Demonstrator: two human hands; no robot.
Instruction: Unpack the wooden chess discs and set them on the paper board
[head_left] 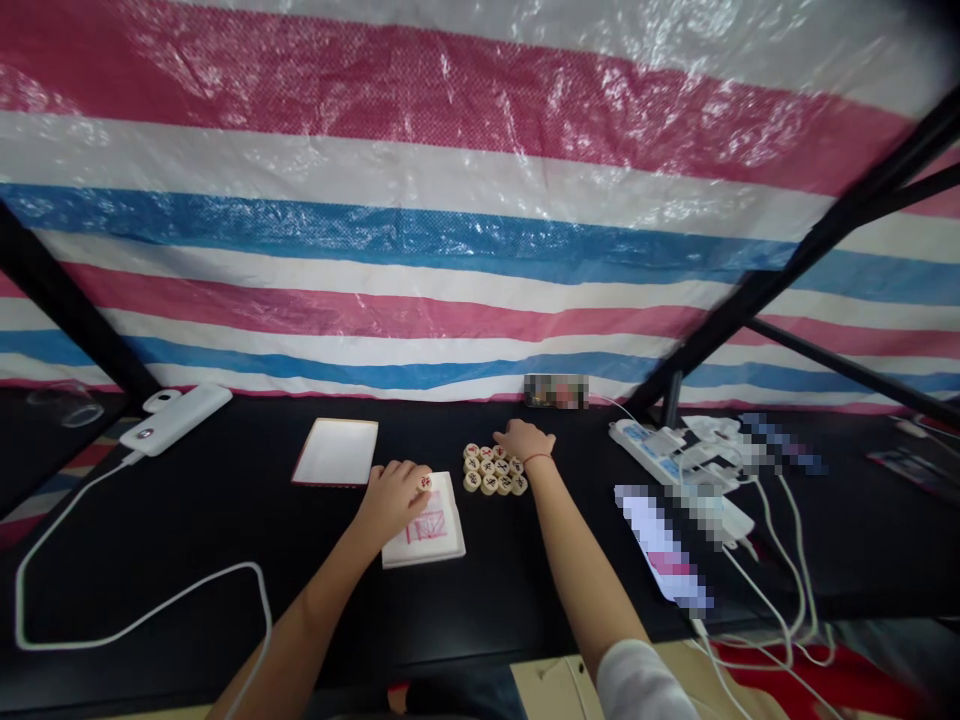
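Note:
My left hand [394, 500] is shut on a round wooden Chinese chess piece [425, 482] with a red character, held at the fingertips. It hovers at the top edge of a white paper board [424, 522] printed with a red grid. My right hand [526, 440] lies open at the far side of a tight cluster of several similar wooden pieces [491, 470], with its fingers against them. That cluster lies on the black table [187, 500], between the paper board and the hand. A white card [335, 452] with a red edge lies left of the board.
A white power bank [176, 420] trails a white cable around the left side. A power strip [645, 450] with tangled white cords and a blurred phone [660, 545] lie to the right. A striped tarpaulin [450, 240] and black frame bars stand behind.

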